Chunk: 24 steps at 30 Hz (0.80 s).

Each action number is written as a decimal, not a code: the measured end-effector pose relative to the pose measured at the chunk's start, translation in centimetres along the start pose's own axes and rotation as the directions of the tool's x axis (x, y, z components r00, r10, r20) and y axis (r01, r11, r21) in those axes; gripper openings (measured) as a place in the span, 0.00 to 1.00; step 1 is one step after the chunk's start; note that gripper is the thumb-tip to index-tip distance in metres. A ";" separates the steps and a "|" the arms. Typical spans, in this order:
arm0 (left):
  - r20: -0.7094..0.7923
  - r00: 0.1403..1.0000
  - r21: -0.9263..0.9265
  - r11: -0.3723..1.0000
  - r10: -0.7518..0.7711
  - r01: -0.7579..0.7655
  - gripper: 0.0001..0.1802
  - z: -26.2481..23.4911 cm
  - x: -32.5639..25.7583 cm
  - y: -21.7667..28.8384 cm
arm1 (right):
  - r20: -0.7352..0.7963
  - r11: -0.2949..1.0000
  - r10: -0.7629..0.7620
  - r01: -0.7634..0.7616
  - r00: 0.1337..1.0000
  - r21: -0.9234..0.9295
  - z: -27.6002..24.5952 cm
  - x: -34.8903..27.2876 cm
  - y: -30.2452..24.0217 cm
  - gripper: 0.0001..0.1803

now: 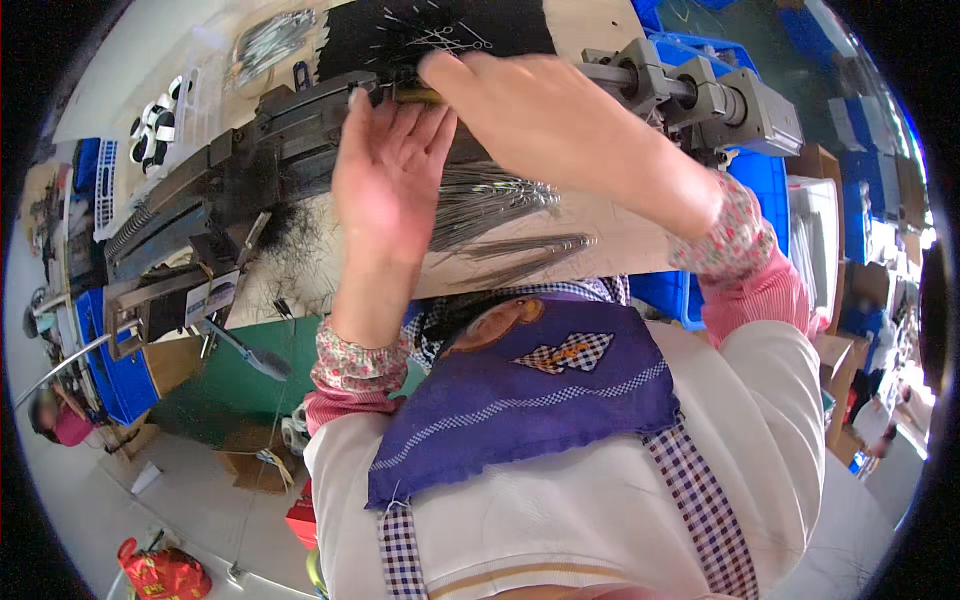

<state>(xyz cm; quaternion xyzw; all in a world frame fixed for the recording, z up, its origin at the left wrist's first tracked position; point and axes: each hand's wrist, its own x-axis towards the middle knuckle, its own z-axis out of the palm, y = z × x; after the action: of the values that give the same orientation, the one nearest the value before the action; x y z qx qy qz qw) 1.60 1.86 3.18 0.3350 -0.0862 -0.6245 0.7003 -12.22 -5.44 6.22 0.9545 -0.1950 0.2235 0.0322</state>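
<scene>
My left hand (pixel 388 175) is turned palm up at the front of a dark metal bench machine (pixel 300 115), its fingers stretched out. Over the same machine reaches my right hand (pixel 500 95), back uppermost, its fingertips hidden and slightly blurred. A yellowish strip (pixel 418 96) shows between the two hands; I cannot tell whether it belongs to the machine. Just below my right hand lies a bundle of thin metal wires (pixel 490 205) with looped ends. A smaller bunch of wires (pixel 535 250) rests nearer me on the pale tabletop (pixel 635 245).
Beyond the machine, a black mat (pixel 360 40) carries scattered looped wires (pixel 455 42). A metal cylinder unit (pixel 740 105) closes the machine's right end. Left are a clear tray (pixel 205 60) with black-and-white spools (pixel 155 130) and a brush (pixel 262 362). Blue crates (pixel 765 185) stand right.
</scene>
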 end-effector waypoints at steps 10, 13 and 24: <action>-0.049 0.997 -0.044 0.997 -0.062 0.060 0.23 -1.4 -1.9 -5.9 | 0.346 0.973 -0.017 -0.065 0.938 0.222 5.1 -9.9 0.4 0.07; 0.329 0.940 0.064 0.995 -0.093 0.076 0.35 -3.0 -7.8 -2.0 | 0.247 0.927 -0.002 -0.091 0.969 0.364 4.8 -10.1 0.8 0.09; -0.216 0.308 0.587 -0.129 0.927 0.799 0.44 -29.2 -22.2 13.4 | 0.114 0.625 0.422 -0.380 0.899 0.682 0.5 -11.0 1.5 0.10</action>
<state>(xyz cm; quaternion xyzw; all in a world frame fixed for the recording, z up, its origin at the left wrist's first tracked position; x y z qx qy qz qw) 23.74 33.07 -4.74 0.9803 -0.1203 0.1318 0.0845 -21.67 -2.99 0.95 0.8221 -0.3041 0.3083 -0.3697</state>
